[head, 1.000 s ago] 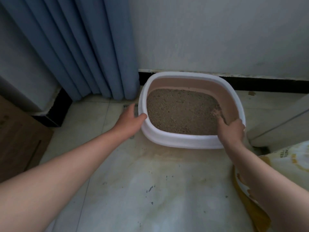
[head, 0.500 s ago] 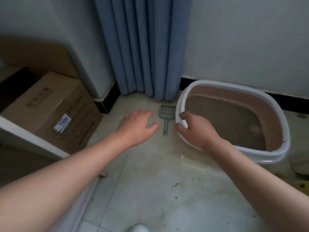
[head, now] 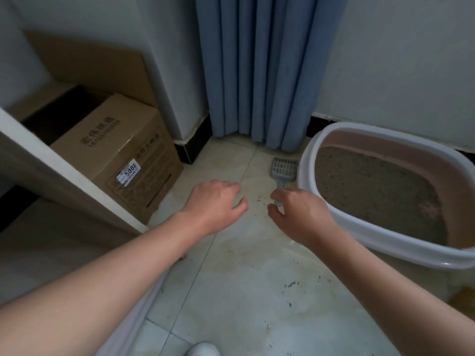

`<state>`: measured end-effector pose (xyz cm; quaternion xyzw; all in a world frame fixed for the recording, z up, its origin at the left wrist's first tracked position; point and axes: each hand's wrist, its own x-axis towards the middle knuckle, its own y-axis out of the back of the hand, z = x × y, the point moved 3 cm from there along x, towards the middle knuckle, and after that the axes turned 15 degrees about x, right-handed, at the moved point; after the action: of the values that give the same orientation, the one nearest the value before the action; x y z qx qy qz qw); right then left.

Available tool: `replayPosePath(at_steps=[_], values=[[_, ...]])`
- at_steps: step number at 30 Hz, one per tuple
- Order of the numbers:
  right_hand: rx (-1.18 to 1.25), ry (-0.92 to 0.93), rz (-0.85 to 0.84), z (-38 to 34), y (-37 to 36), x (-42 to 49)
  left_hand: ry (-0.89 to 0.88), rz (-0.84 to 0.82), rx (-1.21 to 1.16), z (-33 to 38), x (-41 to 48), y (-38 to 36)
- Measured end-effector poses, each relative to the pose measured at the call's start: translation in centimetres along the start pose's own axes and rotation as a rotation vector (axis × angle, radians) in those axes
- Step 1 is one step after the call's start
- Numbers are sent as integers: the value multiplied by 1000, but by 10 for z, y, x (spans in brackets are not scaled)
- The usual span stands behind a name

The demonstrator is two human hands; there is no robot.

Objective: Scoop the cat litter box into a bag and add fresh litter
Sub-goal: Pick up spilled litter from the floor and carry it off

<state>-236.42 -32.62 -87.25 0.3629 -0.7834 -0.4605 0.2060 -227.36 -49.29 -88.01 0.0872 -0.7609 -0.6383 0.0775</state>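
A white-rimmed litter box (head: 359, 228) with pink inner walls stands on the tiled floor at the right, holding brownish-grey litter (head: 372, 191). A grey slotted scoop (head: 282, 169) lies on the floor just left of the box, handle toward me. My right hand (head: 298, 214) hovers over the handle's end, fingers loosely curved and spread around it, not closed on it. My left hand (head: 216, 201) hangs over the floor left of the scoop, fingers relaxed and holding nothing.
A cardboard box (head: 120, 155) with a "5008" label sits at the left under a white ledge (head: 64, 181). A blue curtain (head: 257, 73) hangs in the corner behind the scoop. Litter crumbs dot the tiles. A yellow bag corner (head: 462, 295) shows at the right edge.
My right hand left the box rim and moved left, down to the scoop handle. The left hand stayed near the floor. The view shifted left and closer.
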Motion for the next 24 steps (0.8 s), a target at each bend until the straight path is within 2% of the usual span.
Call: replayPosePath(at_steps=[6, 10, 15, 24], values=[[-27, -107, -22, 31, -13, 5, -26, -82, -13, 9, 16, -30], [-13, -149, -58, 33, -24, 9, -73, -64, 33, -5, 11, -28], [3, -112, -120, 9, -47, 21, 2, -54, -21, -31, -5, -28], [-38, -103, -147, -11, -66, 16, 3, -39, -73, -26, -15, -37]])
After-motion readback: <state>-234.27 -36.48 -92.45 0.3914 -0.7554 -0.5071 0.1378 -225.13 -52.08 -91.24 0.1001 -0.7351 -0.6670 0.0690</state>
